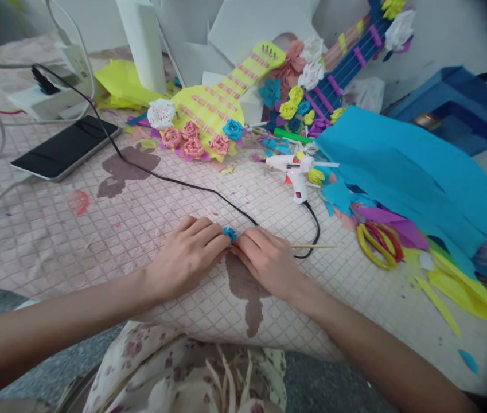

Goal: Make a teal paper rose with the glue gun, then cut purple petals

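Note:
My left hand [189, 255] and my right hand [267, 258] meet at the near middle of the quilted pink cloth [97, 229]. Both pinch a small rolled blue paper flower [229, 233] between their fingertips. A thin wooden stick [312, 246] pokes out to the right from under my right hand. The fingers of both hands are curled and pressed together around the flower.
A white glue gun [297, 175] with its black cord [161, 178] lies just beyond my hands. Behind are a yellow paper guitar [221, 97] with paper roses, a blue guitar [346, 63], blue paper sheets [398, 166], yellow-red scissors [378, 244], a phone [65, 148] and a power strip [49, 97].

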A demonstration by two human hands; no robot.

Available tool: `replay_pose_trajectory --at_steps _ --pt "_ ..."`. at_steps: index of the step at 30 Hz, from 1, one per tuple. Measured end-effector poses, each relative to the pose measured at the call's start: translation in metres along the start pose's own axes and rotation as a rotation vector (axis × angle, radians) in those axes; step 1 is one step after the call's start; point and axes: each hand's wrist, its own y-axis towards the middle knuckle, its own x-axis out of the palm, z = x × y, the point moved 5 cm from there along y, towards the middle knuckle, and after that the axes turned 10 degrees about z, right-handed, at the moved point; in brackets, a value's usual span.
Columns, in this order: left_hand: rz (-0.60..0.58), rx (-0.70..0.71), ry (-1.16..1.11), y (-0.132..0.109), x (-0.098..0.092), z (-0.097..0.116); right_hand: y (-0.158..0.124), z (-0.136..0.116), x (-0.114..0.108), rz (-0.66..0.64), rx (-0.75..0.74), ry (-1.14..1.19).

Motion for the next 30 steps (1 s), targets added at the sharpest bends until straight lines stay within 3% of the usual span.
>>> replay_pose_trajectory --at_steps 22,30 --pt "0.046 -0.077 -0.074 -0.0028 0.0029 -0.0011 -0.0022 -0.0002 -0.0014 0.010 0.013 0.101" --pt "0.044 -0.041 -0.010 -0.0021 0.0018 0.0004 -0.0014 0.0025 -0.0012 0.028 -0.035 0.100"
